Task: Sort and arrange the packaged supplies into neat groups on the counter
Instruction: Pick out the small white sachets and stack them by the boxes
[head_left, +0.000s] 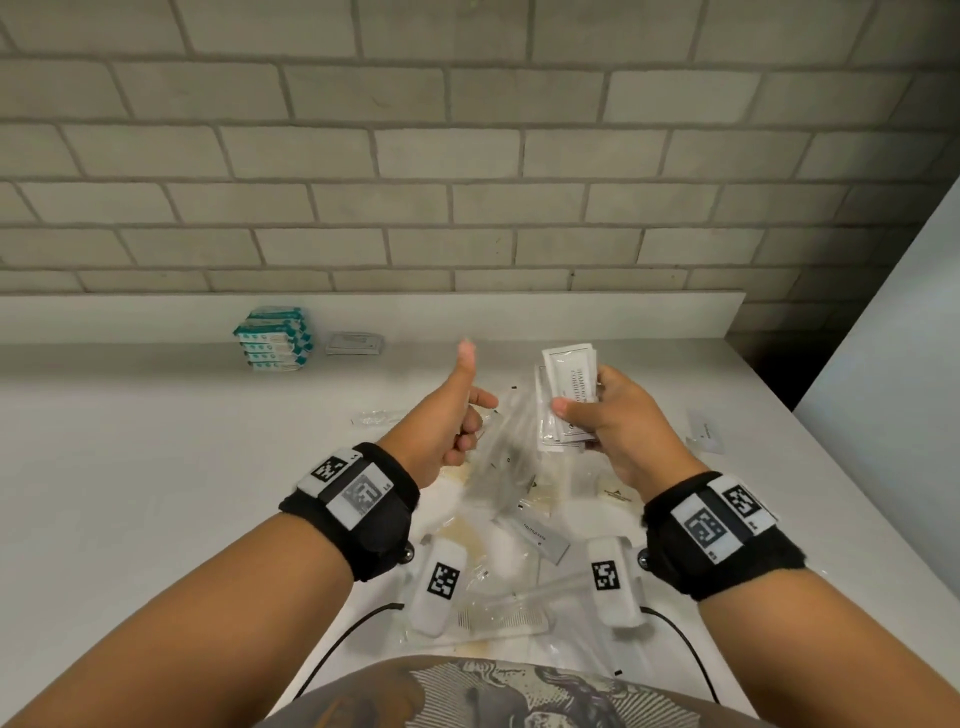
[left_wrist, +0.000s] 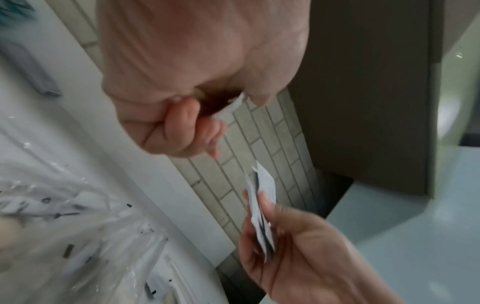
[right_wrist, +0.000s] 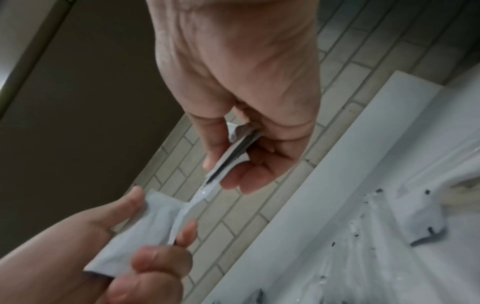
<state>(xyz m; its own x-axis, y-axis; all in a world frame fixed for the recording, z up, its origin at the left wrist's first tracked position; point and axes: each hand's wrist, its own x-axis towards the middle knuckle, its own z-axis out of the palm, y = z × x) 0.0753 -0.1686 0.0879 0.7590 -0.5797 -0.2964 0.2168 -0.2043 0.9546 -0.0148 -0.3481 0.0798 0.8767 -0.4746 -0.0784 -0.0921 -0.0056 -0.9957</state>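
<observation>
Fingers of the right hand grip a fanned stack of flat white printed sachets; the left hand pinches a thin clear plastic packet, thumb raised, above the white counter

sachets: we read part of "SHAMPOO" and "CONDITIO…" printed sideways on the top one
grey box: we make out what looks like "TOOTHPASTE", blurred
wristbands: we see square black-and-white code markers, no words
teal packs: print too small for us to read
</observation>
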